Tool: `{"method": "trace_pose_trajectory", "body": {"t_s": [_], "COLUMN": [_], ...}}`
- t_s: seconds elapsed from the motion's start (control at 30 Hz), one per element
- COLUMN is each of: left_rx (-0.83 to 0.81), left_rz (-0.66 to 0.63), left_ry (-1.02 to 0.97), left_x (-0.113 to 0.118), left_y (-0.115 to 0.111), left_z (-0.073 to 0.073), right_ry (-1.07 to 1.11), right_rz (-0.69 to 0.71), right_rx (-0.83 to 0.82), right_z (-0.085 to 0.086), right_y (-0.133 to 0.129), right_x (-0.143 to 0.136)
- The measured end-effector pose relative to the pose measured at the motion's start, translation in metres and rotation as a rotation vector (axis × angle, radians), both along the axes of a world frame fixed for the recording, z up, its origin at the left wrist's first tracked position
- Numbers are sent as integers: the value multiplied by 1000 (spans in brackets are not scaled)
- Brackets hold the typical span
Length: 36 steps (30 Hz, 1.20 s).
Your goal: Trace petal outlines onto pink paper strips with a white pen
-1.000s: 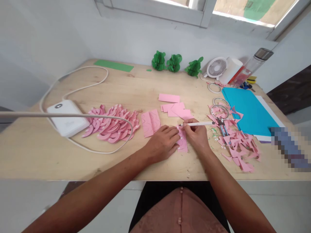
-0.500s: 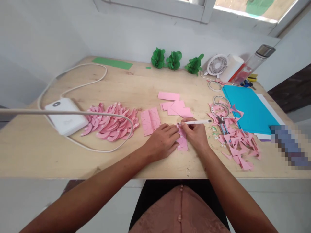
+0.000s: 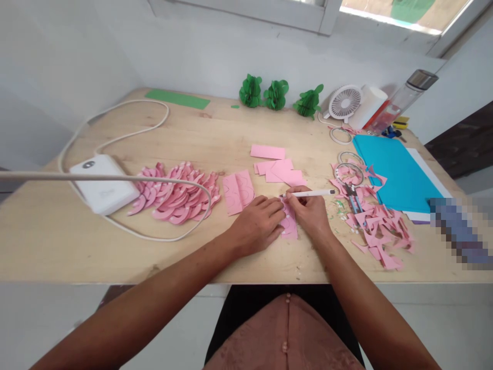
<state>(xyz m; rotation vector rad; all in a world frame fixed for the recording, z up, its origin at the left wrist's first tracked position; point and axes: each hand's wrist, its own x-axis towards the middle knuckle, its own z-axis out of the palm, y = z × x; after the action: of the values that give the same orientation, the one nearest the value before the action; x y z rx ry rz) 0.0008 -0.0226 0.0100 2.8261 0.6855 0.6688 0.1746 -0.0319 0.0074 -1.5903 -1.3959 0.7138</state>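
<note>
Taking the pink strip [image 3: 289, 230] on the desk [image 3: 215, 264] as the dial's centre, with twelve toward the wall, the left hand [image 3: 257, 226] lies at nine o'clock, its fingers extended, side by side and resting over the strip's edge without clamping it. The right hand [image 3: 308, 208] sits near two, its fingers clamped on a white pen [image 3: 318, 193], whose dark tip points toward nine at the strip's top end; whether it touches is too small to tell. Curved lines mark the strip. At ten o'clock, just past the left hand, lie pink pieces with drawn curves [image 3: 233, 195]; between nine and ten, a heap of cut pink curves [image 3: 185, 198] and a white power bank [image 3: 106, 192]. Plain pink cards [image 3: 277, 172] overlap at twelve, with three green paper shapes [image 3: 275, 96] well beyond. A small fan [image 3: 345, 103] stands at one, a blue folder [image 3: 400, 172] lies at two, and pink scraps [image 3: 385, 231] spread at three, near a blue-handled tool [image 3: 355, 200].
</note>
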Motion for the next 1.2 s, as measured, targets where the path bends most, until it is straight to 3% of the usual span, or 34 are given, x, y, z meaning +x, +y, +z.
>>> {"method": "trace_pose_trajectory", "body": {"t_s": [1.2], "left_rx": [4], "left_rz": [1], "left_ry": [-11], "left_x": [0], "left_y": [0], "left_z": [-1], "right_ry": [-134], "right_rz": [-28], "right_rx": [11], "right_z": [6], "right_y": [-7], "right_x": [-1]}}
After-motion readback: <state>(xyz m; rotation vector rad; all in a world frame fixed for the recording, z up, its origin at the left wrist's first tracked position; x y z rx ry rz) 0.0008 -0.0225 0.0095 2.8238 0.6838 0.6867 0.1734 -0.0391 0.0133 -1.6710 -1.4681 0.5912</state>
